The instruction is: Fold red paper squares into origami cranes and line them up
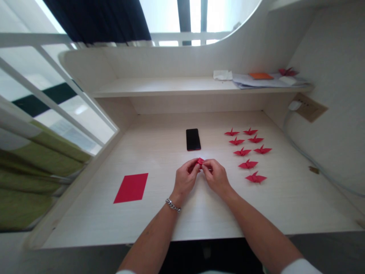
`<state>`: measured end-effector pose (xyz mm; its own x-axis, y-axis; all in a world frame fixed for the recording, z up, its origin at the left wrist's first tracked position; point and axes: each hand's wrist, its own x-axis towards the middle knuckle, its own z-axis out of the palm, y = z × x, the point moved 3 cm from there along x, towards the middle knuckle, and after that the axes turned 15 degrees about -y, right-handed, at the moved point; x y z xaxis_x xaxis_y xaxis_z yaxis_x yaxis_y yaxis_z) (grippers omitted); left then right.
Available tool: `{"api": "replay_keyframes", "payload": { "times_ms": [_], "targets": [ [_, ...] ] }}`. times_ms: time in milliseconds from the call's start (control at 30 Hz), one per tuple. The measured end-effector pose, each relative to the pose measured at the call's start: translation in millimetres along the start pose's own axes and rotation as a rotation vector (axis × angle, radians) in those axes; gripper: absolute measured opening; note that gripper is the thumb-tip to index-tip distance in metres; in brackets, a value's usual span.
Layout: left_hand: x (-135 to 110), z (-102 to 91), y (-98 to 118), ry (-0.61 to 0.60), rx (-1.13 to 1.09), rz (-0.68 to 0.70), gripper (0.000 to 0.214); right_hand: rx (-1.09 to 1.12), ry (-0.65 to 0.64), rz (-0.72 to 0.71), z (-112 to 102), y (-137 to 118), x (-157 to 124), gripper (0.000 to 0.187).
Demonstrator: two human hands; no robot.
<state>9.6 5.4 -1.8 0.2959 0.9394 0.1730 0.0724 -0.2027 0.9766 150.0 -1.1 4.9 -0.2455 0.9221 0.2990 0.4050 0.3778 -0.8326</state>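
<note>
Pinched the folded paper (200, 161) in a closed fingertip grip of left hand (184, 177) and right hand (217, 176), toward six o'clock from the phone (193, 139) — presumably light, crisp, easily torn, best taken by the edges.

1. Left hand (186, 178) and right hand (217, 177): bare, as are the forearms (256, 222).
2. Bracelet (172, 205): silver, chunky links, left wrist.
3. Sleeves (299, 267): white, short-looking, though mostly cropped.
</note>
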Motion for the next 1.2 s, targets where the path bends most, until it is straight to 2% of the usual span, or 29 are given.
{"api": "replay_keyframes", "payload": {
  "times_ms": [267, 567, 667, 800, 900, 967, 1033, 1133, 1200],
  "targets": [
    [-1, -2.8, 4, 0.013, 0.082, -0.001, 0.038, -0.041, -0.013, -0.006, 1, -2, 0, 0.012],
    [0, -0.8, -1, -0.009, 0.005, -0.009, 0.038, 0.032, -0.002, 0.015, 1, 1, 0, 0.013],
    [0, -1.7, -4, 0.018, 0.024, -0.023, 0.038, 0.038, 0.002, 0.022, 2, 2, 0, 0.013],
    [1, -3.4, -6, 0.064, 0.016, -0.034, 0.037, -0.018, -0.008, -0.025, 2, -2, -1, 0.012],
    [2, -6.0, -7, 0.082, 0.004, -0.020, 0.036, -0.022, -0.077, -0.091, 2, -9, -2, 0.013],
    [3, -8.1, -8, 0.088, -0.026, -0.021, 0.036, 0.020, -0.129, -0.115, 2, -13, -3, 0.014],
    [4, -9.3, -9, 0.081, -0.106, -0.038, 0.040, 0.095, -0.129, -0.089, 0, -13, -2, 0.015],
    [4, -8.9, -10, 0.068, -0.224, -0.069, 0.048, 0.262, -0.045, 0.022, -5, -2, 2, 0.024],
    [4, -7.7, -8, 0.051, -0.253, -0.081, 0.053, 0.382, -0.060, 0.102, -5, 8, 5, 0.030]
  ]
}}
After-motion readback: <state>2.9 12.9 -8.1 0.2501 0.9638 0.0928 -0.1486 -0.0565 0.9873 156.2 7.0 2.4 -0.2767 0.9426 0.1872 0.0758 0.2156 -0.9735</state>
